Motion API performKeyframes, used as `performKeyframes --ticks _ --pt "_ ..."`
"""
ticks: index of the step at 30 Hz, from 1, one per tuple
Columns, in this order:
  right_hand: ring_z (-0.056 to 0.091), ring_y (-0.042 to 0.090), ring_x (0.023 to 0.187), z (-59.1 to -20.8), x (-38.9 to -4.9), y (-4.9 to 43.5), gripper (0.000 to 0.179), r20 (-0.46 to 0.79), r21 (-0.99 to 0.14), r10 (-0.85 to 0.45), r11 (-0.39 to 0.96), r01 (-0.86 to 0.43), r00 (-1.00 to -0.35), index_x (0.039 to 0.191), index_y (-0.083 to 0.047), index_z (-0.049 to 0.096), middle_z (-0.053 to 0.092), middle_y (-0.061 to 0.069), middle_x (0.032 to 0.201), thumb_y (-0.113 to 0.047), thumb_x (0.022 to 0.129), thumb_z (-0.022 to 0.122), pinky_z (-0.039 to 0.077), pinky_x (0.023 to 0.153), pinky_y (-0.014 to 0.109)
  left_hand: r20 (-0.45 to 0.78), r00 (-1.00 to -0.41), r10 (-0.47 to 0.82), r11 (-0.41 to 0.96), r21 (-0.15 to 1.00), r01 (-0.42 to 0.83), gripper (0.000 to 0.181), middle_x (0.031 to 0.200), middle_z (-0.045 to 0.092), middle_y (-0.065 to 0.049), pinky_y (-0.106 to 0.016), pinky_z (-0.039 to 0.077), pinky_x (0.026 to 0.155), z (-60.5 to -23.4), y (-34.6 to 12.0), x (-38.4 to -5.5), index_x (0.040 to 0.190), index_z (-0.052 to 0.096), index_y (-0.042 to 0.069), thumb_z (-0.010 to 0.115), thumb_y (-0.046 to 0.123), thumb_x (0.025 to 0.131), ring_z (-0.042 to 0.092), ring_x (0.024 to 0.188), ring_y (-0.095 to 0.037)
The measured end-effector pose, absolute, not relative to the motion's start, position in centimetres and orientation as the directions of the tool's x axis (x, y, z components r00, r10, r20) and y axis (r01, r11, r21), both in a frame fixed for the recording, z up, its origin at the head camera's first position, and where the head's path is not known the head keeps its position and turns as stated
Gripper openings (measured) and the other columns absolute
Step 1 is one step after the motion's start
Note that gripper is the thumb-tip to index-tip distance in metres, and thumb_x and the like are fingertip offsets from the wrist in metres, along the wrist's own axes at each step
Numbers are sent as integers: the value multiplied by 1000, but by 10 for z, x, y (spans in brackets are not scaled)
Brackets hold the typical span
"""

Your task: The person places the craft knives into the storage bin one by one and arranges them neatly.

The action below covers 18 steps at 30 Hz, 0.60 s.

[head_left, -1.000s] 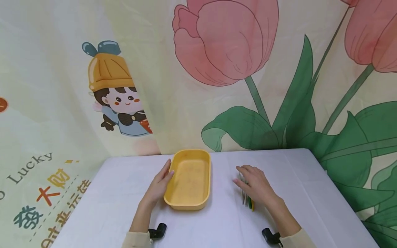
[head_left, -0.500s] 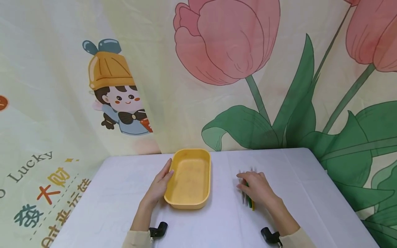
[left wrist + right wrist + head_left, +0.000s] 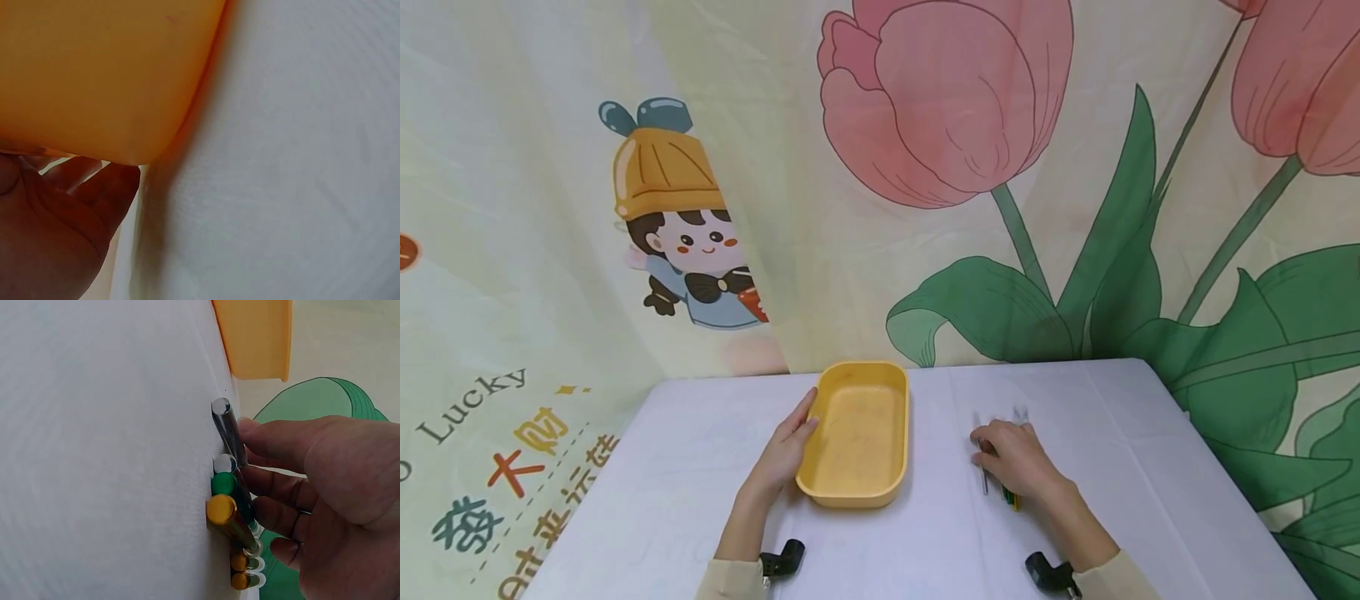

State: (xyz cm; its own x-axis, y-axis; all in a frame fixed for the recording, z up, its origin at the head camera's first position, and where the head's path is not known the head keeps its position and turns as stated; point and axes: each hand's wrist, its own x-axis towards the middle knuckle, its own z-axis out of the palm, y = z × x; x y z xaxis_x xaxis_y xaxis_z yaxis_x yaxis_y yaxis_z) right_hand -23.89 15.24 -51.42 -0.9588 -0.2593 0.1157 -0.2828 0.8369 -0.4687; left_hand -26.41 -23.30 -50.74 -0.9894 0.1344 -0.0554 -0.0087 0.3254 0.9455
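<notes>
In the head view a yellow plastic tray [image 3: 854, 442] sits left of centre on the white tabletop. My left hand [image 3: 786, 442] holds its left side, thumb over the rim and fingers against the outer wall. The left wrist view shows fingers under the tray's edge [image 3: 94, 112]. On the right, my right hand [image 3: 1018, 458] reaches over a bunch of slim tubes. Its thumb and fingers pinch a silver tube [image 3: 229, 428], which stands apart from the others. Beside it lie another silver tube [image 3: 225, 464], a green one [image 3: 225, 485] and a gold one [image 3: 224, 511].
Smaller gold-ended pieces with clear tips [image 3: 242, 579] lie past the larger tubes. White cloth covers the table [image 3: 925, 550]. A printed backdrop [image 3: 820, 275] with tulips hangs directly behind the table's far edge.
My right hand's fingers have drawn down and closed onto the tubes. A silver tube has separated leftward from the green and gold ones. The left hand and tray have stayed put.
</notes>
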Motion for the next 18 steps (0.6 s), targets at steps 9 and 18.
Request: performKeyframes --ticks 9,18 --pt "51 9 75 -523 -239 151 16 138 -485 -257 825 -291 -957 105 -16 77 59 -11 79 -22 91 82 34 74 33 -29 -992 119 400 916 21 58 166 38 -14 -54 36 123 -501 -235 -258 165 31 19 48 17 109 43 150 -35" --pt "51 10 74 -522 -240 148 22 158 -459 -283 827 -324 -946 115 -15 75 60 -13 77 -21 94 79 36 75 35 22 -996 83 463 884 58 59 146 55 -22 -41 58 97 -506 -234 -261 161 39 18 56 11 105 64 117 -33"
